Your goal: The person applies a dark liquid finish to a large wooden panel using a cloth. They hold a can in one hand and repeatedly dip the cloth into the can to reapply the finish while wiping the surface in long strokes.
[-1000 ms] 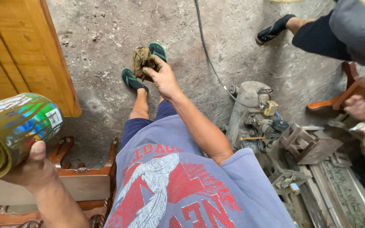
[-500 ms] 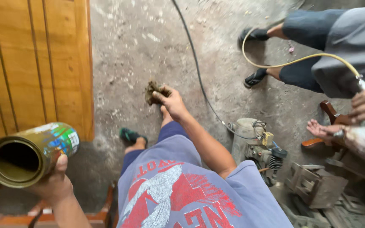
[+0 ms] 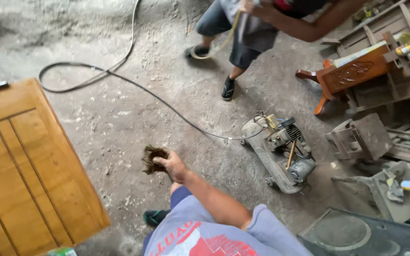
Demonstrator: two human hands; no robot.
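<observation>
right hand (image 3: 172,166) clenched round a brown rag wad (image 3: 152,159), held out low over the concrete floor (image 3: 119,118), away from the body | left hand out of frame | wooden door panel (image 3: 24,166) just left of it | compressor (image 3: 281,151) to its right

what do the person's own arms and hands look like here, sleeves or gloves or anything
Only the right arm shows. It is bare from the short grey sleeve of a T-shirt down to the right hand: no glove, watch or ring visible. The shirt has red and white print on the front. The left hand is out of view.
</observation>
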